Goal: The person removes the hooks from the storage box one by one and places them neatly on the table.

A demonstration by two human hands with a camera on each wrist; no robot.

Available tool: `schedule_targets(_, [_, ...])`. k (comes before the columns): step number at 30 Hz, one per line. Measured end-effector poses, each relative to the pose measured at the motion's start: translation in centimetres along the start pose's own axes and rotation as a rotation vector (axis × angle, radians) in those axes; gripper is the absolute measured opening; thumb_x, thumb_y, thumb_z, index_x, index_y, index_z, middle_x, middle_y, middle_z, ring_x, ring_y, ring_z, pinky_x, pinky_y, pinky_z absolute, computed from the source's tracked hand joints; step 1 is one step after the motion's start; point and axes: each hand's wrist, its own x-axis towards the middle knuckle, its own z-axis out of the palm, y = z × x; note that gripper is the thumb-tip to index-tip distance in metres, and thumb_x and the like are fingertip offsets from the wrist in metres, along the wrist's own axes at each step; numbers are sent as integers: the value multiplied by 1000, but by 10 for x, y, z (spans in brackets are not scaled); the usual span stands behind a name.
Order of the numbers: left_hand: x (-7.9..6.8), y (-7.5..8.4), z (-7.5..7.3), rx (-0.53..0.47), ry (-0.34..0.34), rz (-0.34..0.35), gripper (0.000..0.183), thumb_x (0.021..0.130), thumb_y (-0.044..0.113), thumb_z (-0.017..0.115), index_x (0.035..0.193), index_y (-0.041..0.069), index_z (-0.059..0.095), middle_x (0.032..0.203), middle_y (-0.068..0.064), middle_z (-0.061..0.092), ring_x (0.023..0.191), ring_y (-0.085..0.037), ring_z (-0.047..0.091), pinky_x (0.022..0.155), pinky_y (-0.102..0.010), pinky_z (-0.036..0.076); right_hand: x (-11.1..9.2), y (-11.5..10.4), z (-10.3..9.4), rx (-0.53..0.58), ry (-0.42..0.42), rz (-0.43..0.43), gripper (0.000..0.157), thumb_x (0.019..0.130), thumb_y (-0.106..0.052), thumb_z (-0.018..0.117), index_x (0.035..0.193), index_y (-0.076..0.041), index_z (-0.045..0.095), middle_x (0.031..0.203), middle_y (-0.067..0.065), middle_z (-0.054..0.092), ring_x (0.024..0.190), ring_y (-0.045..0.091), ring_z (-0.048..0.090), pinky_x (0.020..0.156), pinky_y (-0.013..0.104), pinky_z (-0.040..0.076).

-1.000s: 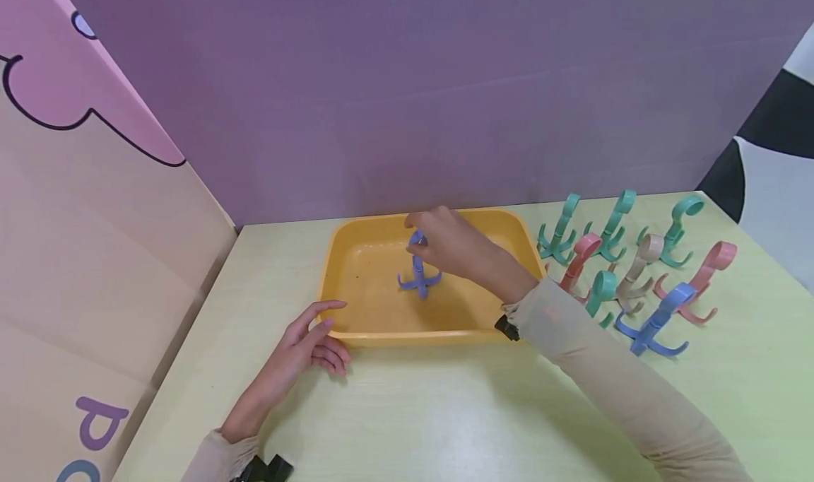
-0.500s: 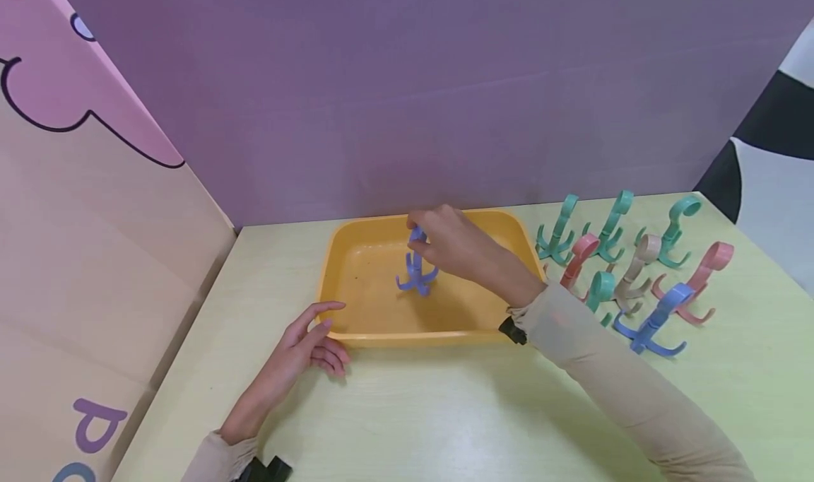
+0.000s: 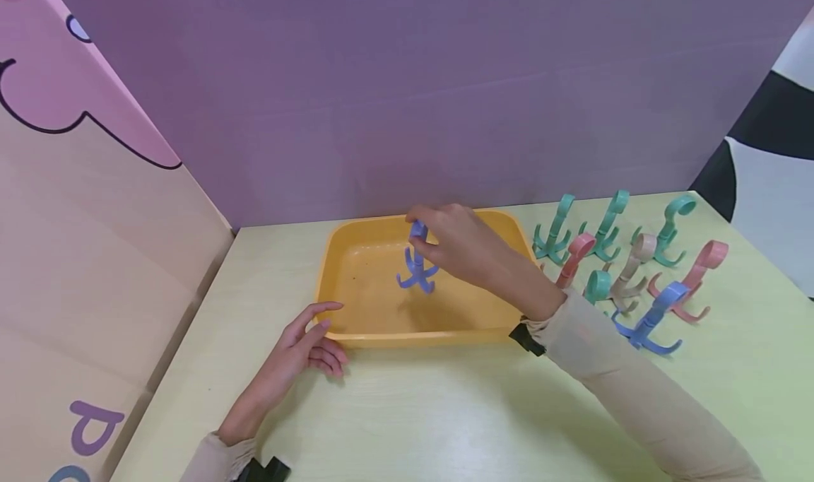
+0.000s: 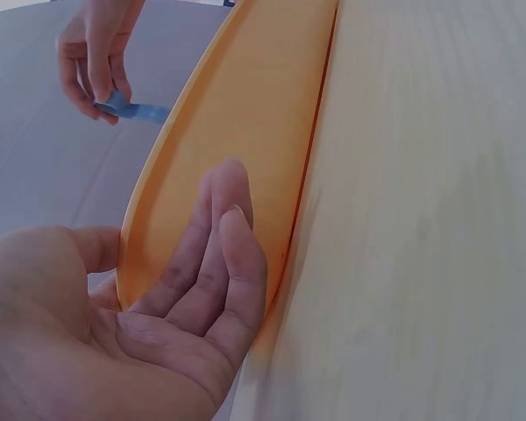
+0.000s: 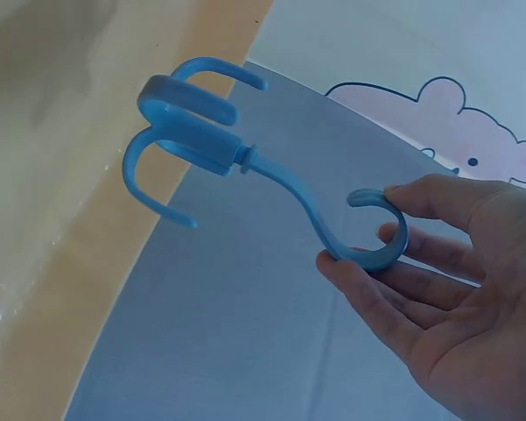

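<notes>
My right hand [image 3: 461, 245] pinches the curled top of a blue four-pronged hanging hook [image 3: 417, 271] between thumb and fingers. In the head view, the hook hangs upright, prongs down, over the yellow tray [image 3: 432, 338]. From the right wrist, the whole hook [image 5: 298, 202] shows, with the right hand [image 5: 456, 289] around its curl. My left hand [image 3: 295, 355] lies at the tray's front left corner, fingers relaxed, with the index finger reaching over the rim. Up close, the left hand [image 4: 175, 324] has its loosely bent fingers against the tray's [image 4: 254, 96] outer wall.
Right of the tray, several similar hooks stand on the pale table [image 3: 407, 411]: green [image 3: 668, 231], pink [image 3: 706, 263], beige [image 3: 636, 259] and another blue hook [image 3: 651, 319]. A purple panel [image 3: 407, 100] rises behind the table, and a printed panel [image 3: 95, 256] stands at left.
The right hand has raised the blue hook slightly, and its prongs have turned a little. My left hand stays at the tray's corner. The head view has shifted slightly.
</notes>
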Motion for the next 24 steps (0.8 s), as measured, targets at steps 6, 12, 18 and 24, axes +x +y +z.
schedule_targets(6, [0,0,0,0,0,4,45,109,31,41,150,13,36,86,-24,70,70,-37,70,66,-40,61,-8,-4,-7,-18,63,-36,22,89,-8,74,109,-1,66,95,6,69,81,20,62,69,31,52])
schedule_targets(12, [0,0,0,0,5,-1,45,109,31,41,150,13,36,86,-25,70,70,-37,70,65,-40,61,-18,-4,-14,-4,156,-112,25,89,-6,73,112,1,66,101,10,70,92,26,66,80,39,57])
schedule_targets(18, [0,-1,0,1,2,1,45,109,32,41,150,13,36,86,-25,70,70,-37,70,65,-40,61,-28,-4,-23,0,189,-119,27,91,-7,71,116,0,65,109,12,70,101,28,66,85,41,58])
schedule_targets(24, [1,-3,-1,3,0,9,46,109,32,41,149,12,36,85,-25,70,70,-37,70,65,-41,61,-39,-4,-33,6,228,-126,28,93,-6,70,120,0,64,115,12,68,105,29,64,83,41,58])
